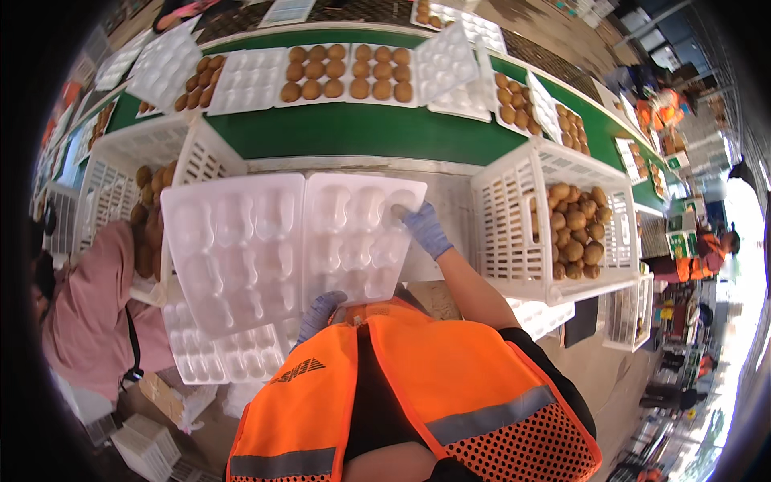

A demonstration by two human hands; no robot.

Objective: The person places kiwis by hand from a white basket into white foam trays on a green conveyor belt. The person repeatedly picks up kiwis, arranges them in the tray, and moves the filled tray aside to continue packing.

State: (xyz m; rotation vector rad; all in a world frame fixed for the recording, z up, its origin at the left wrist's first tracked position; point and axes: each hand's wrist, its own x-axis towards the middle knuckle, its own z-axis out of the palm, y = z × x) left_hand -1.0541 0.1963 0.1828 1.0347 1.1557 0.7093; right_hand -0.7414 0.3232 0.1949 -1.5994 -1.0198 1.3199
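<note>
An empty, white hinged plastic fruit tray [355, 241] lies opened out in front of me, its moulded hollows showing. My right hand [421, 226], in a blue-grey glove, grips the upper right corner of this tray. At its lower edge is my left hand [322, 310], gloved alike, partly hidden by the orange vest, with the fingertips against the tray. To the right stands a white plastic crate [512, 232] holding many kiwifruit [575, 232]. Another white crate [208, 153] with kiwifruit is on the left, partly behind the tray.
Beyond runs a green conveyor belt [349, 132] bearing trays of kiwifruit [316, 72] and empty trays [248, 81]. A person in a pink garment [90, 307] is close on the left. More empty trays [223, 355] lie below left. Other people in orange vests are far right.
</note>
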